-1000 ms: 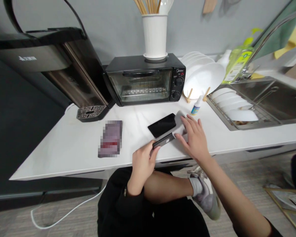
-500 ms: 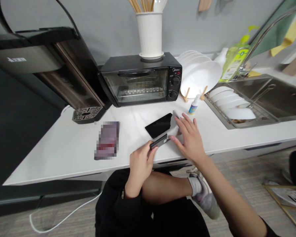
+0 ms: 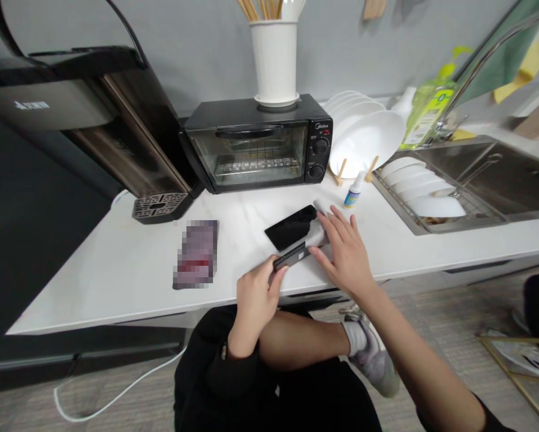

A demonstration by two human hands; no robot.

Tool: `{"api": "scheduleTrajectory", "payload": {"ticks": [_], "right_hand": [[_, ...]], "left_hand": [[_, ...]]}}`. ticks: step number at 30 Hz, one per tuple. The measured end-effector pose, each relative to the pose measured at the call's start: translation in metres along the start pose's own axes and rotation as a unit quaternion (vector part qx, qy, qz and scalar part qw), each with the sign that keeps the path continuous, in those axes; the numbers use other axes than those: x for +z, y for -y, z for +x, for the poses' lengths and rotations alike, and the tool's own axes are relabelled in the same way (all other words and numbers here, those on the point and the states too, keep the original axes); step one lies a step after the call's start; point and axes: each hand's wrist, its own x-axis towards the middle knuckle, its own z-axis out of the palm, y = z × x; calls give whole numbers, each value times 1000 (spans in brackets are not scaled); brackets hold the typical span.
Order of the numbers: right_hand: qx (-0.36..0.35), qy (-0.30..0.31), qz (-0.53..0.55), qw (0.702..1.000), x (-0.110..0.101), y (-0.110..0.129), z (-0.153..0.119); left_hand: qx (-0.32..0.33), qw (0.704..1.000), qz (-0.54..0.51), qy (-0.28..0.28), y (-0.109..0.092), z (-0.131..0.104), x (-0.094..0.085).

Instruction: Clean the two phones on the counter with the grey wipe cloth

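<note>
In my left hand (image 3: 256,297), thumb and fingers pinch the near-left end of a slim black flat object (image 3: 291,257), tilted on its edge above the counter. It has a small white patch; I cannot tell its exact kind. A light grey cloth (image 3: 316,233) covers its right end, held there by the fingers and thumb of my right hand (image 3: 343,252). Just behind lies a black phone (image 3: 289,228), glossy face up, its right end close to the cloth. A small white spray bottle (image 3: 354,191) with a blue and yellow label stands beyond my right fingertips.
A pixelated purplish flat item (image 3: 196,255) lies to the left. Behind are a drinks dispenser (image 3: 129,144), a toaster oven (image 3: 258,150) with a white utensil pot (image 3: 274,63), and racked plates (image 3: 368,138). Bowls (image 3: 424,186) sit by the sink (image 3: 503,180).
The cloth has slid slightly rightward along the black object, baring more of the white patch. Both hands stay nearly in place, the left still pinching the object.
</note>
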Motion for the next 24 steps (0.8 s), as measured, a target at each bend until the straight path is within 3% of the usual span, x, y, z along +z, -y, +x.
{"api": "scheduleTrajectory", "payload": {"ticks": [4, 6, 8, 11, 13, 15, 18, 20, 22, 24], "right_hand": [[-118, 79, 48, 989, 10, 60, -12], [-157, 102, 49, 981, 11, 71, -15], [-148, 94, 34, 984, 7, 54, -12], [-70, 42, -6, 997, -3, 6, -3], [-29, 15, -20, 999, -6, -10, 0], [-33, 17, -4, 999, -3, 2, 0], [-108, 61, 45, 991, 7, 47, -7], [-148, 82, 61, 984, 10, 63, -10], [-138, 78, 58, 986, 8, 52, -8], [-85, 46, 42, 994, 2, 20, -4]], "left_hand": [[6, 999, 31, 1, 13, 0, 8], [8, 999, 45, 0, 16, 0, 9], [8, 999, 35, -1, 14, 0, 7], [1, 1000, 9, 0, 5, 0, 2], [-2, 1000, 6, 0, 1, 0, 1], [4, 1000, 5, -1, 2, 0, 2], [17, 1000, 13, -7, 10, -1, 7], [19, 1000, 21, -7, 14, -1, 7], [13, 1000, 20, -1, 13, -1, 5], [10, 1000, 10, 3, 8, -1, 2]]}}
